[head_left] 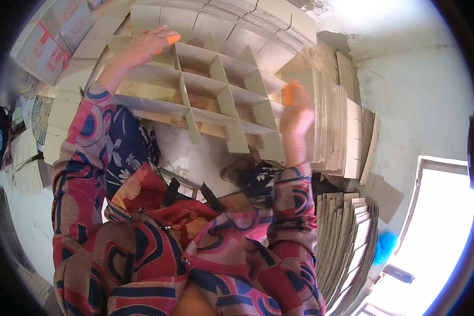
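Note:
A grid divider (201, 86) of interlocking grey-beige cardboard strips stands on edge in front of me, its cells open at the top. At its far left part, my left hand (144, 48) has its fingers closed over a strip near a crossing. Orange covers sit on some of its fingertips. My right hand (298, 115), slightly blurred, pinches the right-hand ends of the strips, also with orange on the fingers. Slotted strip ends stick out along the near and far sides of the grid.
Slotted cardboard sheets are stacked behind the divider (226, 23) and to its right (326, 116). More cardboard pieces (345, 237) stand in rows at lower right, near a blue bag (386, 247). A printed carton (50, 45) sits at far left. A bright doorway (432, 226) opens at right.

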Motion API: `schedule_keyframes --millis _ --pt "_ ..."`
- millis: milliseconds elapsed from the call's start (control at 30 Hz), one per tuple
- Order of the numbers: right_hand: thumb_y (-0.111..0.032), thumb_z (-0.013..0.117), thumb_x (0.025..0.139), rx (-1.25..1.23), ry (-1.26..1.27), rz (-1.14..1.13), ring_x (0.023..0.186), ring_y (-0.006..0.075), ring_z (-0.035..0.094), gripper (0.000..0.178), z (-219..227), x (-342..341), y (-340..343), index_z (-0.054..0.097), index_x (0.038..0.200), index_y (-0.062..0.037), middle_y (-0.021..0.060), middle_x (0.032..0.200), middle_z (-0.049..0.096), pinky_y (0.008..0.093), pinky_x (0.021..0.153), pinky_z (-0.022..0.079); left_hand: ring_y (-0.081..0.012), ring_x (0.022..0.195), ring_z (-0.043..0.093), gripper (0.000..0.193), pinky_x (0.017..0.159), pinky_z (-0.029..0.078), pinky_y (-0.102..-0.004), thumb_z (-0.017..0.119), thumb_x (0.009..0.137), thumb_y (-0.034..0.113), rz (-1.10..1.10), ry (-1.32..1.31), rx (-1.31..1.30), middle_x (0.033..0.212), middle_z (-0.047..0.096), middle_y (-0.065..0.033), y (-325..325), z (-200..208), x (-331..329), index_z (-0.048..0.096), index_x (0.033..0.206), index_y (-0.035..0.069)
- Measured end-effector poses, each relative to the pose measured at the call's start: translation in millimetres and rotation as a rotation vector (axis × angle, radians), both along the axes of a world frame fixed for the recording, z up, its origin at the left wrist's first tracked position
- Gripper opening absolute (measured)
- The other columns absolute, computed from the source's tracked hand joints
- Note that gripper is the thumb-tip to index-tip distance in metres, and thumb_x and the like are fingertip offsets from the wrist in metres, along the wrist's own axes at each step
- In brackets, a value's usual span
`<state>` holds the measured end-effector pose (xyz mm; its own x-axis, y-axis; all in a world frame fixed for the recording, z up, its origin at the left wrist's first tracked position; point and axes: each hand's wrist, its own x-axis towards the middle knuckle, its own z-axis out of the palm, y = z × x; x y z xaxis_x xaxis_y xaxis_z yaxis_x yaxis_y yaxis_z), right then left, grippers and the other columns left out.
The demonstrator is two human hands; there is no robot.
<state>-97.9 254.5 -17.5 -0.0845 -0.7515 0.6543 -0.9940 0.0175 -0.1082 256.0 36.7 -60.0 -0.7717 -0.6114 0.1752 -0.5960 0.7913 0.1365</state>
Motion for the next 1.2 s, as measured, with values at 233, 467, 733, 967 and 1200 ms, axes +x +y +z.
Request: schedule_keyframes --millis 233,467,733,967,1200 --pt "-0.029 0.072 0.079 0.523 0.037 -0.548 0.088 0.0400 0.061 0.040 -31.0 -130.4 65.9 0.052 0.103 -0.0029 0.0218 0.097 0.060 0.0470 0.067 0.050 -0.0308 0.123 0.049 0.055 0.099 0.041 -0.0359 0.063 0.082 -0.001 0.116 0.447 0.046 0.134 0.052 -0.0127 51.5 40.4 -3.3 0.048 0.135 0.009" --pt "-0.030 0.075 0.075 0.452 -0.164 -0.345 0.078 0.0445 0.061 0.039 -70.8 -168.4 76.2 0.056 0.094 -0.0018 0.0260 0.084 0.063 0.0507 0.064 0.047 -0.0314 0.095 0.058 0.046 0.082 0.046 -0.0372 0.066 0.082 0.007 0.245 0.499 -0.009 0.107 0.064 -0.0148 100.6 27.7 29.0 0.057 0.126 0.010" --pt "-0.041 0.068 0.080 0.448 -0.131 -0.516 0.074 0.0436 0.061 0.037 -54.5 -169.5 74.1 0.063 0.079 -0.0049 0.0247 0.077 0.063 0.0504 0.060 0.045 -0.0304 0.084 0.060 0.041 0.074 0.048 -0.0364 0.071 0.079 0.008 0.325 0.546 -0.069 0.096 0.065 -0.0150 124.7 16.8 51.0 0.063 0.119 0.009" --pt "-0.020 0.062 0.087 -0.024 -0.129 -0.527 0.060 0.0330 0.063 0.024 -6.6 -134.7 58.5 0.069 0.104 -0.0036 0.0221 0.085 0.066 0.0411 0.052 0.047 -0.0294 0.086 0.061 0.043 0.076 0.049 -0.0342 0.075 0.077 0.013 0.425 0.667 -0.036 0.098 0.065 -0.0150 138.3 -0.1 53.8 0.063 0.118 0.006" --pt "-0.006 0.068 0.084 -0.147 -0.614 0.005 0.062 0.0142 0.060 0.029 68.6 -23.4 13.8 0.062 0.110 0.0045 0.0093 0.080 0.069 0.0268 0.058 0.050 -0.0277 0.112 0.055 0.050 0.098 0.042 -0.0369 0.078 0.073 0.017 0.405 0.694 -0.066 0.118 0.060 -0.0142 153.9 -13.4 62.8 0.062 0.120 0.006"
